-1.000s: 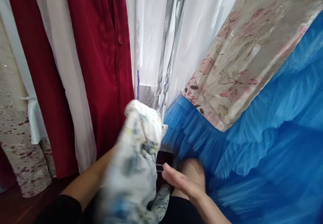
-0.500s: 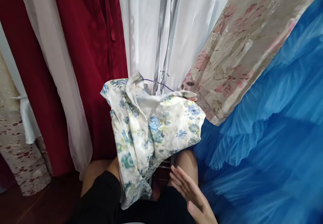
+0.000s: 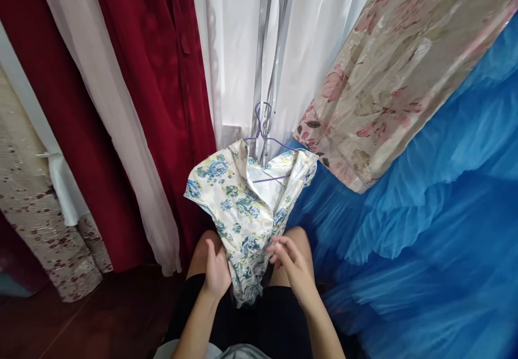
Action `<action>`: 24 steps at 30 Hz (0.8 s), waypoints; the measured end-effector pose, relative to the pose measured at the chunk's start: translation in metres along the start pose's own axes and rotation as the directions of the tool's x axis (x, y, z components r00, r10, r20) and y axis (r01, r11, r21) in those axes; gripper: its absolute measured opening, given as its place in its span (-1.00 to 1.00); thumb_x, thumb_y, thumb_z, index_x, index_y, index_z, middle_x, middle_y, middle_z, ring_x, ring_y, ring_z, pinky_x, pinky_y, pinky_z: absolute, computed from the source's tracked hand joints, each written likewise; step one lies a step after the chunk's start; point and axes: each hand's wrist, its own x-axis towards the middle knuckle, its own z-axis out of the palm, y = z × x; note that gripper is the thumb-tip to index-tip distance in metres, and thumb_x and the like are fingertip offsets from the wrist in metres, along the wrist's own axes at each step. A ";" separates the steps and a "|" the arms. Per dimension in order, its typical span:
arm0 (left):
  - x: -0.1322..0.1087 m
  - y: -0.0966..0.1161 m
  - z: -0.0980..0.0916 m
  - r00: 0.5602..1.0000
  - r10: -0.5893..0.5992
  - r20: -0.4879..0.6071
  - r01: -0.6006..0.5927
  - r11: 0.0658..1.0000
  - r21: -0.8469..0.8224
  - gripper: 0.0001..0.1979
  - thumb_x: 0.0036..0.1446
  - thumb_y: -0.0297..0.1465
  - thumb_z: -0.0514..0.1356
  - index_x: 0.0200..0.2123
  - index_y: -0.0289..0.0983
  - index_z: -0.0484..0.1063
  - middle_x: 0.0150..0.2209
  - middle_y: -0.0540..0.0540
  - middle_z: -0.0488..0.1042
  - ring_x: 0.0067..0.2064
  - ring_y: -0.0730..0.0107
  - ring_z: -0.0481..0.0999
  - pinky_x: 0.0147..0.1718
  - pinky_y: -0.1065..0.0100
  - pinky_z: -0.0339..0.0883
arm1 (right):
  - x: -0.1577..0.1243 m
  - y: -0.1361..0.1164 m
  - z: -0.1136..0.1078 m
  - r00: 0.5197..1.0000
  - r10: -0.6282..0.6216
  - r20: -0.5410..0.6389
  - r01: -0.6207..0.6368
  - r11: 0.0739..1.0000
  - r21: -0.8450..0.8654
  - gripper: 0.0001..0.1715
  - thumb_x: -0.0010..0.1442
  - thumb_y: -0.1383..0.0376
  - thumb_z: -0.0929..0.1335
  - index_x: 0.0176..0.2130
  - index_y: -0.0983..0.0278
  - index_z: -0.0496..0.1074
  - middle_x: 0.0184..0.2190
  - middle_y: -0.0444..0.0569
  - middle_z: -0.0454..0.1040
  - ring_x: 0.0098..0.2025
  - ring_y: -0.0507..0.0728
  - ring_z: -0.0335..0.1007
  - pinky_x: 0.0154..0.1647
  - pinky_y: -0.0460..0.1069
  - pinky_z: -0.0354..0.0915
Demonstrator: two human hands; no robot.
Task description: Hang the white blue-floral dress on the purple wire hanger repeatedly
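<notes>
A white blouse [image 3: 238, 202] with blue and green flowers hangs on a thin purple wire hanger [image 3: 265, 136] in front of my knees. Its V-shaped neck faces up, and its lower end looks gathered and bunched between my legs. My left hand [image 3: 218, 272] is at the blouse's lower left edge, thumb raised and apart; the other fingers pass behind the cloth, partly hidden. At the lower right edge, my right hand [image 3: 294, 267] has its fingers loosely bent and apart, close to the fabric. Whether those fingertips touch it, I cannot tell.
Dark red drapes [image 3: 162, 78] and a sheer pale drape [image 3: 117, 127] hang on the left. White cloth [image 3: 234, 51] hangs behind the hanger. On the right are a beige floral garment [image 3: 388, 78] and ruffled blue tulle [image 3: 437, 229]. The reddish floor [image 3: 117, 316] shows lower left.
The blouse has turned and straightened on its hanger, whose hook now shows. My left hand has come out from behind the cloth to its left edge. My right hand has moved up to the blouse.
</notes>
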 end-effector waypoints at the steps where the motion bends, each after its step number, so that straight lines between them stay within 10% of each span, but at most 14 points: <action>1: -0.003 0.000 -0.002 1.000 -0.008 -0.002 0.008 0.999 0.040 -0.38 0.14 0.03 0.29 0.12 -0.26 0.47 0.14 -0.26 0.49 0.17 -0.03 0.45 0.15 0.01 0.33 | 0.013 -0.001 0.007 0.999 -0.035 -0.025 0.034 0.999 -0.037 -0.57 0.30 -0.05 0.36 -0.06 0.21 0.42 -0.29 -0.02 0.53 -0.35 0.14 0.40 -0.33 0.01 0.31; 8: -0.004 -0.009 0.000 0.978 -0.048 -0.201 0.094 0.969 0.229 -0.60 -0.14 -0.26 0.45 -0.21 -0.32 0.57 -0.22 -0.17 0.65 -0.07 0.02 0.60 -0.09 0.22 0.44 | 0.072 0.000 0.031 0.971 -0.152 -0.186 0.098 0.958 -0.271 -0.69 0.29 0.01 0.31 -0.33 0.17 0.30 -0.56 -0.19 0.29 -0.50 0.12 0.23 -0.46 -0.03 0.17; 24: 0.008 0.000 -0.021 0.939 -0.006 -0.344 0.095 0.965 0.243 -0.66 -0.09 -0.25 0.33 -0.22 -0.26 0.48 -0.22 -0.14 0.60 -0.06 0.05 0.57 -0.04 0.16 0.42 | 0.072 0.005 0.034 0.972 -0.206 -0.117 0.179 0.963 -0.203 -0.66 0.23 0.21 0.26 -0.55 0.18 0.13 -0.64 -0.23 0.11 -0.57 0.03 0.02 -0.54 -0.06 -0.02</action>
